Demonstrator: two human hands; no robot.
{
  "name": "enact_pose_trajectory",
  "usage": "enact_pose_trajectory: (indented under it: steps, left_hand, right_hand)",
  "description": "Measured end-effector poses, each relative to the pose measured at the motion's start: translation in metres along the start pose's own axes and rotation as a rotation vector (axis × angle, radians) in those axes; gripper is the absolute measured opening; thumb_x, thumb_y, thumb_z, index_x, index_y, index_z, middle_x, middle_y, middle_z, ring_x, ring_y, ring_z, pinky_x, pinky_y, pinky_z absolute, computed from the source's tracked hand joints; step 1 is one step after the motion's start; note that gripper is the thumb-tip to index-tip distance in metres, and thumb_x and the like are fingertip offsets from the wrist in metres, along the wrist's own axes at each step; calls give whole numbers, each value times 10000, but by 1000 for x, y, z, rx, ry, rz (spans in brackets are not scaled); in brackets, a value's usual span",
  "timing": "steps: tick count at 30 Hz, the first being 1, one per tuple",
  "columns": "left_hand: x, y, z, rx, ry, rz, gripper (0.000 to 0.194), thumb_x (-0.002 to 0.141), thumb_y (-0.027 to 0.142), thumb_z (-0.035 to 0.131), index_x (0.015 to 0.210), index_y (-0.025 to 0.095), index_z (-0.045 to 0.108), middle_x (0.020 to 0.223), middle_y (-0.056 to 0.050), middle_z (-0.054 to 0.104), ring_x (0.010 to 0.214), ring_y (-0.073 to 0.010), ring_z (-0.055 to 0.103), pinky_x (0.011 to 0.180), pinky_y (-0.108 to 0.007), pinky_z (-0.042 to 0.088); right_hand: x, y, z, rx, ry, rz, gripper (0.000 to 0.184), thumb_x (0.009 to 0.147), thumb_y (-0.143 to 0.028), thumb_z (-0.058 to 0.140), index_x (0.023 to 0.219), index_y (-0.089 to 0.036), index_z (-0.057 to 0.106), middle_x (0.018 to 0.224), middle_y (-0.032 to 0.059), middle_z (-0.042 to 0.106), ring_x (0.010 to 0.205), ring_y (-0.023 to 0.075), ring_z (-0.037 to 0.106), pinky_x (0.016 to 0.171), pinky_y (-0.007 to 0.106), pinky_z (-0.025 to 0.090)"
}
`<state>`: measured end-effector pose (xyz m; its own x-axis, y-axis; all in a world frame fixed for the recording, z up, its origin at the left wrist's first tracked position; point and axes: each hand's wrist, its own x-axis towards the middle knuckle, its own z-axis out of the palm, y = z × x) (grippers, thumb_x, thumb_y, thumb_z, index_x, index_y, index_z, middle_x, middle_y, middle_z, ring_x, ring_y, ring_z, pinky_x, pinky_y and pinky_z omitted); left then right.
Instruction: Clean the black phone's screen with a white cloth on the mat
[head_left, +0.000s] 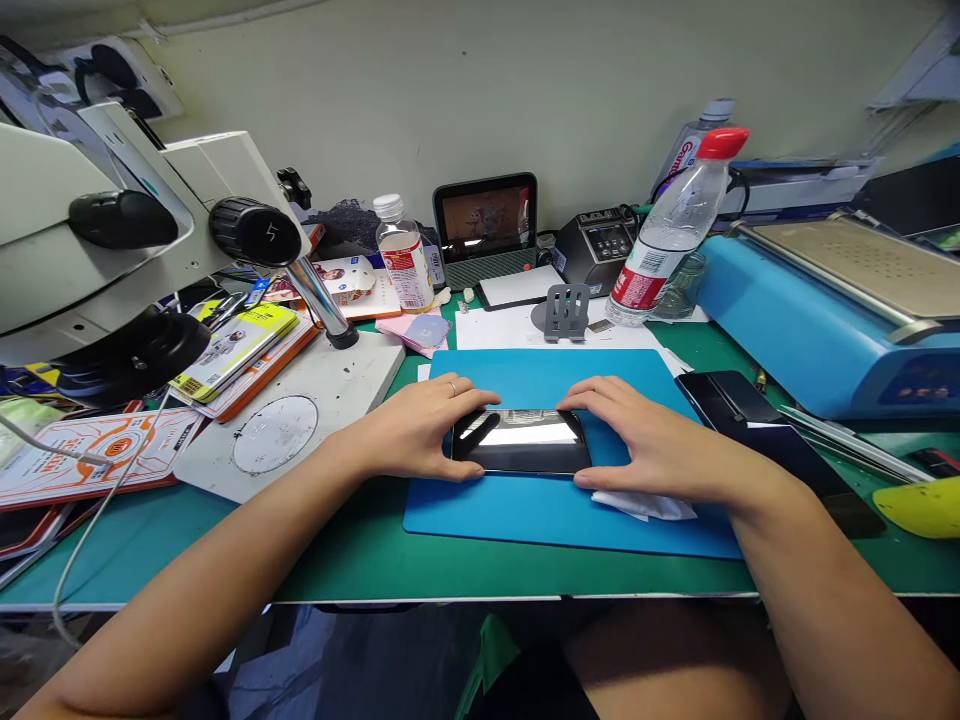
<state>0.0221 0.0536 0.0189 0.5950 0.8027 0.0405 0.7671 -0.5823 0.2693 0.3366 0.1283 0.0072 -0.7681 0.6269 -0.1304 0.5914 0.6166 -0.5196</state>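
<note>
A smartphone with a dark, shiny screen lies lengthwise across the blue mat. My left hand grips its left end, thumb at the near edge and fingers at the far edge. At the opposite end, my right hand holds the phone the same way between thumb and fingers. Light from above reflects as a bright band on the glass. A crumpled white tissue lies on the mat, partly under my right hand and wrist.
On the left stands a microscope over its pale base. A red-capped bottle and a grey phone stand are behind the mat. To the right sit a blue machine and a dark panel. Boxes pile up at left.
</note>
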Motion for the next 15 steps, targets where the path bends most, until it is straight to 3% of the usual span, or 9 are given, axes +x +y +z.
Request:
enact_pose_trajectory:
  steps: [15]
  left_hand:
    - [-1,1,-1,3,-14,-15,689,843,503,734,1415,185,519,1221,-121,664,1100,-300,632,908,-423,522]
  right_hand:
    - [2,0,0,-14,-13,5,786,750,-708,734,1397,-295,563,1455,105,525,1335,386,498,1088,547,466]
